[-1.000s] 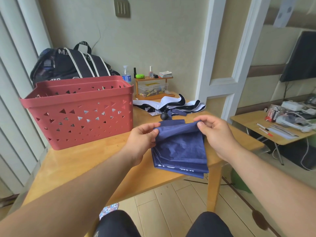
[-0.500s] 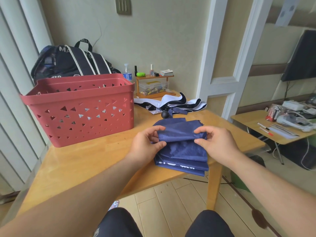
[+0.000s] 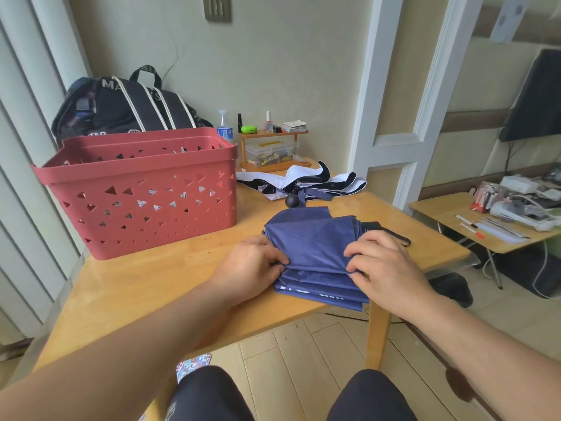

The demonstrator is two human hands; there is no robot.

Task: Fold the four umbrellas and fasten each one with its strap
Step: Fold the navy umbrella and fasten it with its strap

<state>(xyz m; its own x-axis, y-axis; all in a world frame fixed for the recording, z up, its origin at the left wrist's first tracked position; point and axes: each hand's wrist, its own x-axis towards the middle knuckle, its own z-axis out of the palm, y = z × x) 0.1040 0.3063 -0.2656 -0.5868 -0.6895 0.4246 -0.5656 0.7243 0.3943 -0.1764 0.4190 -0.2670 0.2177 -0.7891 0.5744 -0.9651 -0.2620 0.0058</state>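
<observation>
A navy blue umbrella (image 3: 312,241) lies collapsed on the wooden table (image 3: 145,287), its fabric stacked in flat pleats near the front edge. My left hand (image 3: 252,268) pinches the left edge of the top pleat. My right hand (image 3: 382,262) pinches the same pleat at its right side, fingers curled on the fabric. The umbrella's dark handle with its wrist loop (image 3: 391,233) pokes out behind my right hand. A black-and-white umbrella (image 3: 303,183) with a round black knob lies loose farther back on the table.
A red perforated basket (image 3: 139,189) stands on the table at left, a dark bag (image 3: 121,107) behind it. A small wooden shelf (image 3: 273,147) with bottles sits by the wall. A low side table (image 3: 485,220) with clutter is at right.
Both hands have brought the top blue pleat down and toward me, laying it flat on the stacked folds. The handle now shows behind my right hand.
</observation>
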